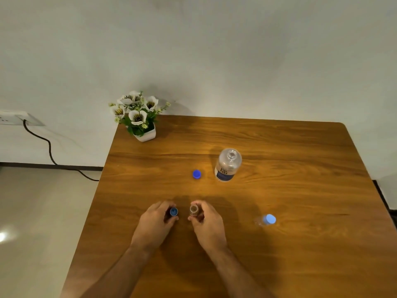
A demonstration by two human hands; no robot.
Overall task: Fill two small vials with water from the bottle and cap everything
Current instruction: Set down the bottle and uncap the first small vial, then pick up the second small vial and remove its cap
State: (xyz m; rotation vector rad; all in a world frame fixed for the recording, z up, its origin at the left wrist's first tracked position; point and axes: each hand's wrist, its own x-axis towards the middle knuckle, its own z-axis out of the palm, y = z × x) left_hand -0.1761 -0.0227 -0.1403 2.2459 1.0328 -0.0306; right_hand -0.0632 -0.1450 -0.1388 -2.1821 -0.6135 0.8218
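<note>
Blue cap [173, 211] is sitting pinched in the left hand [155, 224] while the right hand [209, 222] is gripping an open vial [194, 209] near the table's [300, 254] front edge, likely for capping.

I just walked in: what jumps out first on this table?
Two hands at the near edge: the left hand holds a small blue cap, the right hand grips an open vial. Behind them an uncapped water bottle stands with its blue cap lying beside it. A capped vial sits to the right, and a flower pot fills the far corner.
</note>
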